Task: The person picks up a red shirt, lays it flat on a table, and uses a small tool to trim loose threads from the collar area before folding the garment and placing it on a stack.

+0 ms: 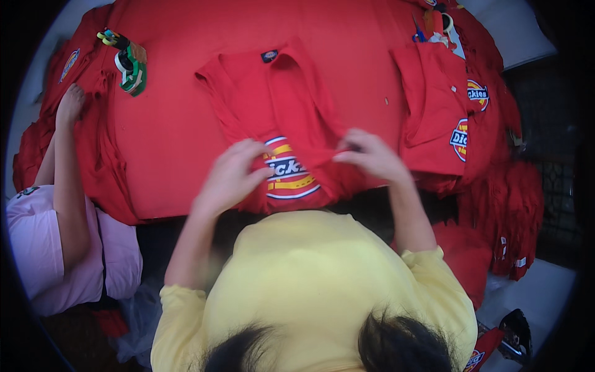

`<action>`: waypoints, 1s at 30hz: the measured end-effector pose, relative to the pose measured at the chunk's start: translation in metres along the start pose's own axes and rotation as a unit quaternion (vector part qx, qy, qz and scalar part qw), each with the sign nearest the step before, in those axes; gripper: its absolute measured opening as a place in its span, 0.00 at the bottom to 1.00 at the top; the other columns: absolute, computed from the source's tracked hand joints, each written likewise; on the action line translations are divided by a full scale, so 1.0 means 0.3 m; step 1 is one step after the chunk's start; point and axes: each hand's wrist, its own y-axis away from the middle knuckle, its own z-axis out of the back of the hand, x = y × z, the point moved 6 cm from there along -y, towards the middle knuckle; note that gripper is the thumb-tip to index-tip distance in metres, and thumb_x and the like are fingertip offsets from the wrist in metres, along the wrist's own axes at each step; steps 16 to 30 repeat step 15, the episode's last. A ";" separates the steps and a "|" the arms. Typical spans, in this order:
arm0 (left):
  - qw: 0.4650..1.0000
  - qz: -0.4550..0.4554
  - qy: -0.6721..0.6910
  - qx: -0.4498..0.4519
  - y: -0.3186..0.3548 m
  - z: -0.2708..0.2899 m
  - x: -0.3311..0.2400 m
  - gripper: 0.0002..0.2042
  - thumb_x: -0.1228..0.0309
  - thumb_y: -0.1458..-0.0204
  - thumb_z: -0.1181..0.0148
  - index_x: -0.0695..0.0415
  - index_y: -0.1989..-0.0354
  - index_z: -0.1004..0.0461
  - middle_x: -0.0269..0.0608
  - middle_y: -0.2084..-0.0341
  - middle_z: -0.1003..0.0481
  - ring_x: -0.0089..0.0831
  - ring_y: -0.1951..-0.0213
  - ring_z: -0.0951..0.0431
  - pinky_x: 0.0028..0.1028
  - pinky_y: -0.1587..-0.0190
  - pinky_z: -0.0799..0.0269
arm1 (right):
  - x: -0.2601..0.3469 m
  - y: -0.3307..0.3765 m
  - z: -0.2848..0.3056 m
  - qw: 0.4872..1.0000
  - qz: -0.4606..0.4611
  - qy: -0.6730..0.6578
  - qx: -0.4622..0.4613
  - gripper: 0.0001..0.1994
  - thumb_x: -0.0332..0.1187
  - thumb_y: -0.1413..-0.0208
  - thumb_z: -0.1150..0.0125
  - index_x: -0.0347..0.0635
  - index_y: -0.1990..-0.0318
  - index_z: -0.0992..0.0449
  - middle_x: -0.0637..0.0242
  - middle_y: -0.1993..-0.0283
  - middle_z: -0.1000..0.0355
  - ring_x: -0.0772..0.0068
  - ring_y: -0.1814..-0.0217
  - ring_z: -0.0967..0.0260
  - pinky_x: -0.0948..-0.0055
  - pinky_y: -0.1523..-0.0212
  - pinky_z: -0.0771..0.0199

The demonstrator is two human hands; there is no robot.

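Note:
A red sleeveless garment, like a vest (pixel 238 90), lies spread on the red-covered table in front of me. Its neck opening with a dark label points away from me, and a round white, blue and yellow printed emblem (pixel 291 183) shows near the table's front edge. My right hand (pixel 375 156) pinches an edge of the red cloth just right of the emblem, lifting it so that it partly covers the print. At the emblem's left side, my left hand (pixel 229 173) rests on the garment, thumb and fingers apart.
A green tape dispenser (pixel 131 71) with pens stands at the back left. Folded red garments (pixel 434 118) are stacked on the right, with blue scissors (pixel 418 28) and tape behind. More red clothes (pixel 502 217) hang off the right edge. A co-worker's arm (pixel 68 180) reaches in from the left.

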 end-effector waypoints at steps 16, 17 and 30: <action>0.889 -0.194 -0.187 -0.371 -0.429 1.026 0.152 0.19 0.61 0.51 0.39 0.58 0.54 0.27 0.41 0.51 0.37 0.44 0.53 0.31 0.56 0.43 0.44 | -0.164 -0.462 0.961 0.864 0.138 -0.286 -0.391 0.13 0.33 0.40 0.47 0.43 0.49 0.32 0.63 0.46 0.30 0.66 0.69 0.25 0.78 0.77 0.26; 0.889 -0.194 -0.187 -0.371 -0.429 1.026 0.152 0.19 0.61 0.51 0.39 0.58 0.54 0.27 0.41 0.51 0.37 0.44 0.53 0.31 0.56 0.43 0.44 | -0.164 -0.462 0.961 0.864 0.138 -0.286 -0.391 0.13 0.33 0.40 0.47 0.43 0.49 0.32 0.63 0.46 0.30 0.66 0.69 0.25 0.78 0.77 0.26; 0.889 -0.194 -0.187 -0.371 -0.429 1.026 0.152 0.19 0.61 0.51 0.39 0.58 0.54 0.27 0.41 0.51 0.37 0.44 0.53 0.31 0.56 0.43 0.44 | -0.164 -0.462 0.961 0.864 0.138 -0.286 -0.391 0.13 0.33 0.40 0.47 0.43 0.49 0.32 0.63 0.46 0.30 0.66 0.69 0.25 0.78 0.77 0.26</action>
